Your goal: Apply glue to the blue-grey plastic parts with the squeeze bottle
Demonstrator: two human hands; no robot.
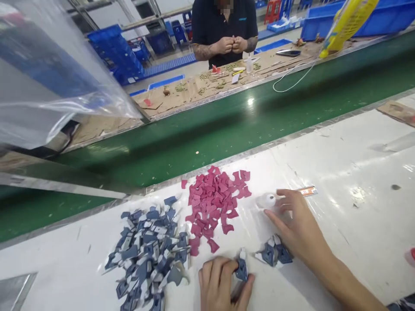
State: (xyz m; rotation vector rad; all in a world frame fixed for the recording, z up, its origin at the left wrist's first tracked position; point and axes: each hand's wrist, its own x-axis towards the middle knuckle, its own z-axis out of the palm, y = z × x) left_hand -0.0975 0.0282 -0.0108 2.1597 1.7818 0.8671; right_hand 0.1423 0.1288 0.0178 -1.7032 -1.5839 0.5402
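My left hand pinched a blue part. My right hand, fingers spread, touched a white bottle; red pile lay just left.

A single head-worn view looks forward and down, tilted, close over the near white table, with the green conveyor running beyond it.

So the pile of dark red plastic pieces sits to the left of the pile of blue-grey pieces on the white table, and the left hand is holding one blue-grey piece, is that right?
Not quite. In the head view the pile of dark red plastic pieces lies to the right of the pile of blue-grey pieces on the white table, not the left. The left hand does hold one blue-grey piece.
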